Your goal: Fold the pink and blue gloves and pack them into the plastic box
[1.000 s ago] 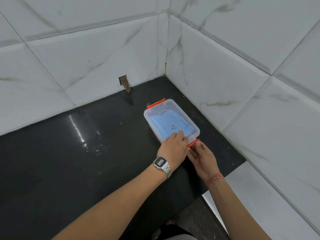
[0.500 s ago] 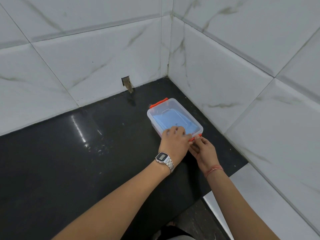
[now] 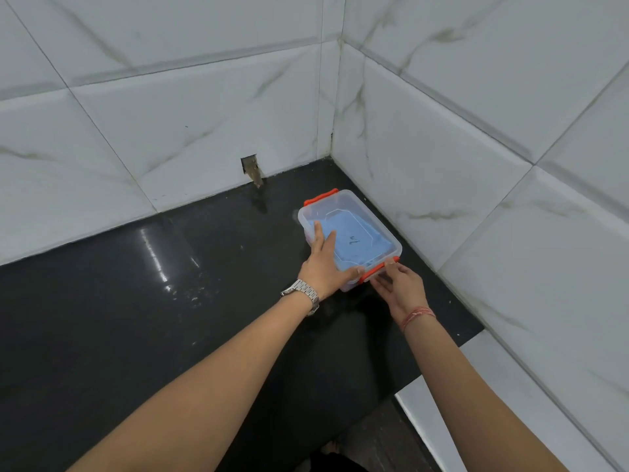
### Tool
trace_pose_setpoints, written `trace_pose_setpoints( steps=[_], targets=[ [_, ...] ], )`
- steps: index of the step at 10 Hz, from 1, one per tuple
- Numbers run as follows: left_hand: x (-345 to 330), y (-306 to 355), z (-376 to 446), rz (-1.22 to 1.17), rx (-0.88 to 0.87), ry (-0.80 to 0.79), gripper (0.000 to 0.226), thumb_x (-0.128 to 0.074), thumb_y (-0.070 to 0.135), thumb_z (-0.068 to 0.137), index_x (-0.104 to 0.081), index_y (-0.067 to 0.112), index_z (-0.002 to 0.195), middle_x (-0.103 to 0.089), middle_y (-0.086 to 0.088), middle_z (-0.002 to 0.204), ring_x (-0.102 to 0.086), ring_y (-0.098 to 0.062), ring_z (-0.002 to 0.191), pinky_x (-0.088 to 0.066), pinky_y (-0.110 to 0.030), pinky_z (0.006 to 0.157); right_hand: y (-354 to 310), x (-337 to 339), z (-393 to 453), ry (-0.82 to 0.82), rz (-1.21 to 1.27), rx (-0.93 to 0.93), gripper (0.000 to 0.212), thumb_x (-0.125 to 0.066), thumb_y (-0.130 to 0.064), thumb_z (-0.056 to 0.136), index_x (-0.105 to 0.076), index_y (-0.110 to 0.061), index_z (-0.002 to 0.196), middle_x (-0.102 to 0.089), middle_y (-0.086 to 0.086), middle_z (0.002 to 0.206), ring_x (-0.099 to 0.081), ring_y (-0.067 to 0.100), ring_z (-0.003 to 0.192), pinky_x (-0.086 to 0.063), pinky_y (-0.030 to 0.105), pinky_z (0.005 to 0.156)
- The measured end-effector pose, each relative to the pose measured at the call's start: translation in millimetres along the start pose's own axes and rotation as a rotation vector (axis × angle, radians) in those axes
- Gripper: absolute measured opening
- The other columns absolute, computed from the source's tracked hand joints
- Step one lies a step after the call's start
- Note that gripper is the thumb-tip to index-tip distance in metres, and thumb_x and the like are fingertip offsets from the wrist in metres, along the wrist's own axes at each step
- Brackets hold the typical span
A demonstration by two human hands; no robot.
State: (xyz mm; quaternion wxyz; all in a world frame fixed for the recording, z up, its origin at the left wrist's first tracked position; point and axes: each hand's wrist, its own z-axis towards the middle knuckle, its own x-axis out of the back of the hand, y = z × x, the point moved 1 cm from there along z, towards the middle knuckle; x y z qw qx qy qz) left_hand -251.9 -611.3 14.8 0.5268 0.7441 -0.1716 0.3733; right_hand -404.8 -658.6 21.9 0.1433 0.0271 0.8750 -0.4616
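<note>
The clear plastic box (image 3: 369, 216) stands on the black counter near the corner, its lid on. Blue glove fabric (image 3: 360, 241) shows through the lid; no pink glove is visible. An orange latch (image 3: 321, 196) sits at the far end and another orange latch (image 3: 377, 269) at the near end. My left hand (image 3: 323, 264) lies flat on the lid's left side, fingers straight, thumb along the near edge. My right hand (image 3: 401, 287) is at the near end, its thumb and fingertips pinching the near latch.
The glossy black counter (image 3: 170, 301) stretches to the left. White marble-look tiled walls (image 3: 442, 165) close it in behind and on the right. A small hole (image 3: 250, 166) is cut low in the back wall. The counter's front edge (image 3: 439, 366) drops off at lower right.
My left hand slid from the lid's near edge forward along its left side and flattened. The right hand stayed at the near orange latch, and the view shifted slightly.
</note>
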Motion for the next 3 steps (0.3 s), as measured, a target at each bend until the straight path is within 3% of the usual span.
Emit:
trace_pose_setpoints(
  steps=[2,3],
  targets=[
    [8,-4,5,-0.043,-0.034,-0.071,0.096,-0.063,0.054,0.082,-0.007,0.017,0.151,0.02,0.003,0.158,-0.02,-0.022,0.144,-0.034,-0.04,0.109,-4,-5,7,0.054,-0.099,0.044,0.033,-0.053,-0.022,0.099,-0.053,-0.008,0.128,-0.065,0.014,0.119,-0.066,0.024,0.104,-0.056,0.039,0.088],
    [13,-13,-14,-0.041,-0.103,-0.088,0.083,-0.057,0.049,0.088,-0.01,0.023,0.151,0.015,0.009,0.159,-0.022,-0.019,0.143,-0.035,-0.037,0.109,2,-7,6,0.236,-0.195,0.158,0.043,-0.06,-0.018,0.094,-0.046,-0.013,0.135,-0.055,0.01,0.133,-0.055,0.025,0.12,-0.047,0.045,0.102]
  ],
)
